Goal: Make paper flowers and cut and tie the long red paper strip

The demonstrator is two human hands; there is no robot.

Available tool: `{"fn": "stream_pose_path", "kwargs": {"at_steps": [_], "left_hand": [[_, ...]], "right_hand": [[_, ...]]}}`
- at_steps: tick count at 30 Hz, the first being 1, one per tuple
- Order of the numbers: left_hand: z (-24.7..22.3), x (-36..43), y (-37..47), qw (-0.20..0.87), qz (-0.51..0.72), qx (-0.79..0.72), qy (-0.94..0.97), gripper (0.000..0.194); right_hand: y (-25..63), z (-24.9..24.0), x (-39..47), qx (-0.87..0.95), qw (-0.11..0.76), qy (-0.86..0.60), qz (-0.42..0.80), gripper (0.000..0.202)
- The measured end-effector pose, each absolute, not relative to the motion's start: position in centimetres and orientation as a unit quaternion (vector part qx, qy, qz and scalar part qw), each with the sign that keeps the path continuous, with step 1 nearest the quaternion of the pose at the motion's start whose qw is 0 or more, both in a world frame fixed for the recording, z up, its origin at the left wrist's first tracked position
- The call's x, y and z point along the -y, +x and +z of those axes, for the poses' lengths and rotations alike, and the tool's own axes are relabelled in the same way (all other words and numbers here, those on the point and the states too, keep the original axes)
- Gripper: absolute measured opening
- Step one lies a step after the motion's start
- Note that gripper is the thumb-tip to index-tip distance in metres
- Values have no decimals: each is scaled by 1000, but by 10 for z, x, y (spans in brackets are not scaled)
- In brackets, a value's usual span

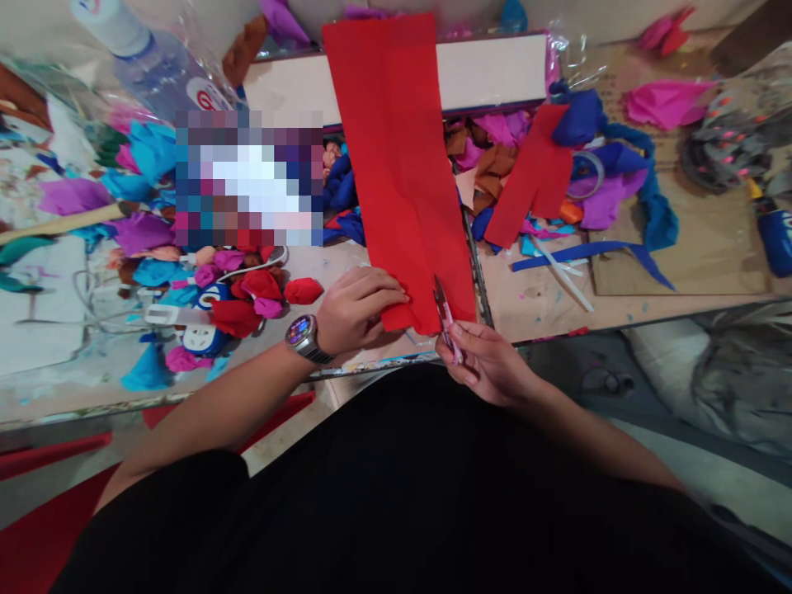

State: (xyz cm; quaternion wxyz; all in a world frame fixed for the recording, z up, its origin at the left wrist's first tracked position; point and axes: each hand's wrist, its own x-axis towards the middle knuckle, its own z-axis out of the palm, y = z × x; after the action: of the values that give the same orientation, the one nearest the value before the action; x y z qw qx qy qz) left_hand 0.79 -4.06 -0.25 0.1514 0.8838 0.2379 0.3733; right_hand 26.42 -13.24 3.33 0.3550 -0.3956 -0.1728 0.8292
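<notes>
**Head view: scissors at the near edge of a long red sheet**

The person stood over a cluttered worktable (681, 272), and a long red paper sheet (396, 165) ran away from them across it. The left hand (355, 309), a watch (303, 334) on its wrist, lay flat with fingers curled down on the sheet's near left corner, pinning it to the table. The right hand (488, 363) was closed around the handles of small scissors (444, 318), blades pointing up into the sheet's near edge.

From where I stood, the cut looked barely begun: the blades sat only just inside the edge, and I could see no slit running up the length beyond them. A faint fold line ran lengthwise above the blades. A narrower red strip (532, 177) lay apart to the right among blue, purple and brown crepe scraps (495, 144), so some strips seemed already made. Nearly the whole sheet looked uncut.
</notes>
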Motion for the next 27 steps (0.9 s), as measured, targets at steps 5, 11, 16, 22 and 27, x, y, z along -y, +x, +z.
{"fn": "stream_pose_path", "kwargs": {"at_steps": [5,11,16,22,27], "left_hand": [[-1,40,9,152,381,-233,882,35],[-3,41,10,156,383,-230,881,39],[-3,43,10,155,386,-238,878,35],[-3,42,9,150,384,-233,881,36],[-3,42,10,139,383,-241,881,34]], "right_hand": [[264,32,134,180,352,-397,828,38],[263,30,134,185,357,-396,825,36],[263,30,135,187,361,-406,818,36],[264,28,138,178,364,-394,825,38],[267,28,138,177,357,-396,827,35]]}}
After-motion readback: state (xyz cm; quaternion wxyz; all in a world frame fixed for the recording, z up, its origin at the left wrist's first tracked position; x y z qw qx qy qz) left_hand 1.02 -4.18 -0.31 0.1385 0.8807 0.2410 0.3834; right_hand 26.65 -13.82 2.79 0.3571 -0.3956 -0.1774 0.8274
